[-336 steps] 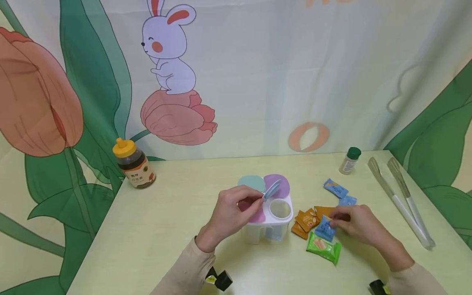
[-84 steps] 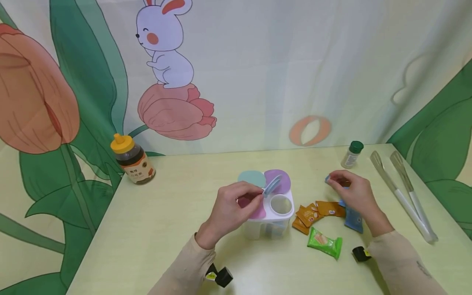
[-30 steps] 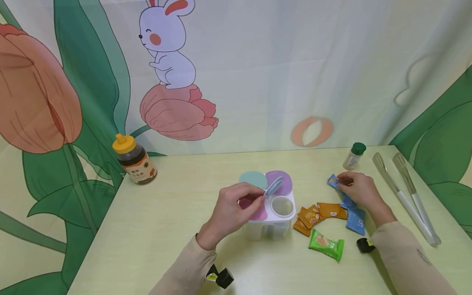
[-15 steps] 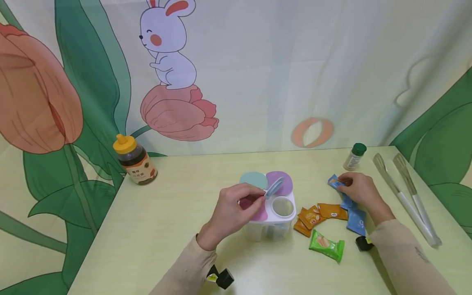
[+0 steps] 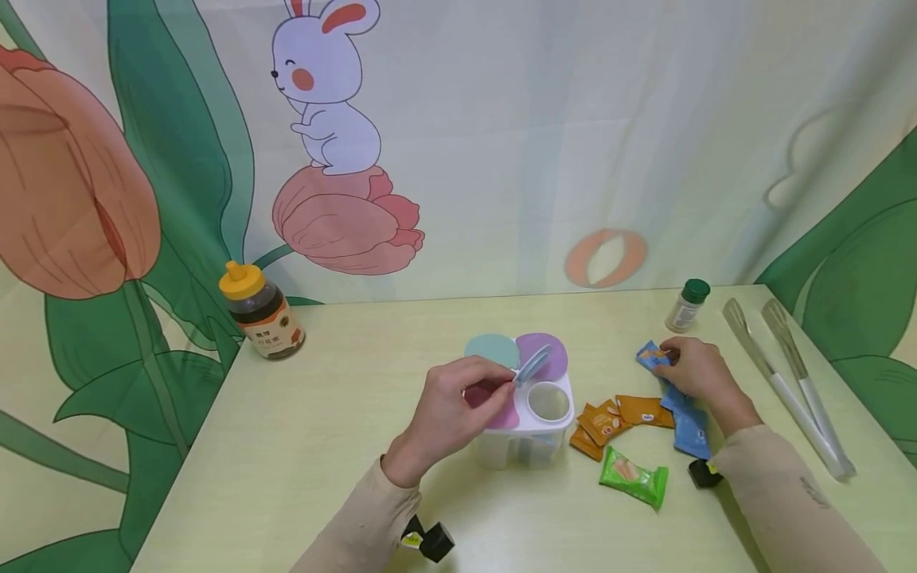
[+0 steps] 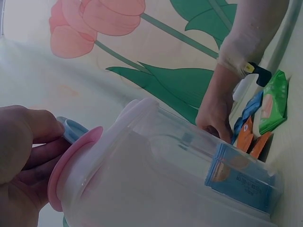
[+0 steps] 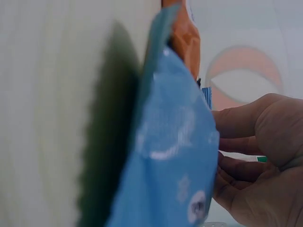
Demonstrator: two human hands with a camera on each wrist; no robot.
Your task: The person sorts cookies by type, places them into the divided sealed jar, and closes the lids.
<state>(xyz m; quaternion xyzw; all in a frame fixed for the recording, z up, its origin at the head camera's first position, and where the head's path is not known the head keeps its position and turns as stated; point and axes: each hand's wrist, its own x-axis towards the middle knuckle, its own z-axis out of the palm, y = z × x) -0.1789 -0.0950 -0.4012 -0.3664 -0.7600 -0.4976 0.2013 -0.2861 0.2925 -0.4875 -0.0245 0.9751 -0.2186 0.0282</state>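
Observation:
My left hand [image 5: 466, 398] pinches the raised light blue lid [image 5: 532, 364] of a clear box [image 5: 519, 450] whose other lids are teal, purple and pink. Beneath the raised lid, a round opening [image 5: 548, 401] is uncovered. A blue snack packet [image 6: 241, 179] shows through the box wall in the left wrist view. To the right, my right hand [image 5: 702, 370] grips the right end of a blue snack packet [image 5: 650, 356] at the table surface. More blue packets [image 5: 691, 431] lie under and below that hand, forming a line; its fingers [image 7: 241, 120] show behind a near blue packet in the right wrist view.
Several orange packets [image 5: 602, 422] and a green packet [image 5: 634, 477] lie right of the box. A green-capped shaker [image 5: 688, 305] and tongs [image 5: 788, 390] are at the far right. A honey bottle [image 5: 262, 312] stands at the back left.
A blue packet has gone from among the orange ones to the right. The top blue packet, tilted up in my right hand earlier, now lies flatter. My left hand keeps holding the lid.

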